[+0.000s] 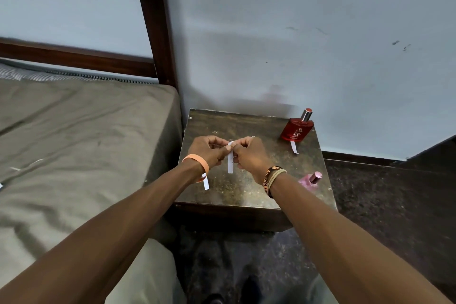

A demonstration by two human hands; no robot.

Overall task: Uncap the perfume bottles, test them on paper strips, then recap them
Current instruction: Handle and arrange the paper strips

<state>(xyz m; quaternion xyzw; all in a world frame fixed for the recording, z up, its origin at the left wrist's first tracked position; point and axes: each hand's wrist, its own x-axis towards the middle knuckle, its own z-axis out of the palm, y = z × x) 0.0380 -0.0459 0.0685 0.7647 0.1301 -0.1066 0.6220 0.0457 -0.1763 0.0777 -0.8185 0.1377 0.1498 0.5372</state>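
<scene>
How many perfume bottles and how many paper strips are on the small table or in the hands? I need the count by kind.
Perfume bottles: 2, the red bottle and the pink bottle.
Paper strips: 3, the held strip pinched by the left hand and right hand, the strip beside the left wrist, the strip before the red bottle.
Total: 5

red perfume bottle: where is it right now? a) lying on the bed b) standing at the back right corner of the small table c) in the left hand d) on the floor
b: the red perfume bottle stands upright at the back right corner of the small table.
</scene>
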